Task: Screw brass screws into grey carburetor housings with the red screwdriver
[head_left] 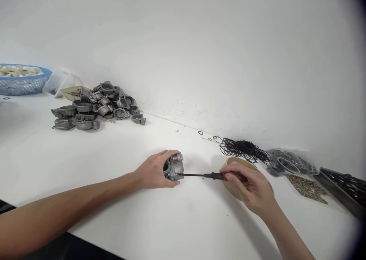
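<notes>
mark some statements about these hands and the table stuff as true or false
1. The left hand grips a small metal part on the table. True.
2. The right hand holds a hammer. False: it holds a screwdriver, tip at the metal part.
3. A pile of grey castings lies beyond the left hand. True.
4. The black rings lie on that pile. False: they lie loose beyond the right hand.

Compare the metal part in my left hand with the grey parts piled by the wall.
The metal part is one piece, gripped in the left hand; the pile of grey parts lies loose, untouched. The screwdriver in the right hand meets the metal part; no tool touches the pile. Both look like grey cast metal.
</notes>
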Demonstrator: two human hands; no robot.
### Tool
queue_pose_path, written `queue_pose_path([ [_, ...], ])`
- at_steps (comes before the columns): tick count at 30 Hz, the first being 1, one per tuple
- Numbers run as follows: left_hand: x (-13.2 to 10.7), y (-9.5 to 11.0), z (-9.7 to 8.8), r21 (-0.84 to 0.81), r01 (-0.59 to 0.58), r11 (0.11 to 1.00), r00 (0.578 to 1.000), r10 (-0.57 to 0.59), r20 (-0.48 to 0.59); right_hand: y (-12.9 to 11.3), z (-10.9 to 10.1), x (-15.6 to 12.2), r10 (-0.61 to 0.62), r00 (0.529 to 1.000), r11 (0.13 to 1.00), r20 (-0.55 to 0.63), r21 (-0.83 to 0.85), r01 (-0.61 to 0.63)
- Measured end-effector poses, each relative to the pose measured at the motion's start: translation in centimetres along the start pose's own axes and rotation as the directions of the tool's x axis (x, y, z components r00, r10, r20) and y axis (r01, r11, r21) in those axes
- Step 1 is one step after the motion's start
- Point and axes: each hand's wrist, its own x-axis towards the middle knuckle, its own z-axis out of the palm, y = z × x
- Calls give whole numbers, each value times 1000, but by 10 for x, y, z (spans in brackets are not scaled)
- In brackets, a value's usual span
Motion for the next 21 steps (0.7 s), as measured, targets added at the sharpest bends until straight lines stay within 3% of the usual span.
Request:
queue_pose_path([
  [5, 0, -1, 1, 2, -15, 1000, 1000, 15, -1, 1, -5, 0, -7, 999, 999, 52, -32, 9],
  [10, 0, -1, 0, 7, -51, 999, 999, 51, 10, 9, -11, -1, -126, 984, 992, 130, 15, 125],
  [21, -2, 0, 4, 38, -58, 998, 998, 58, -5, 7, -5, -5, 45, 993, 957, 110, 281, -74],
])
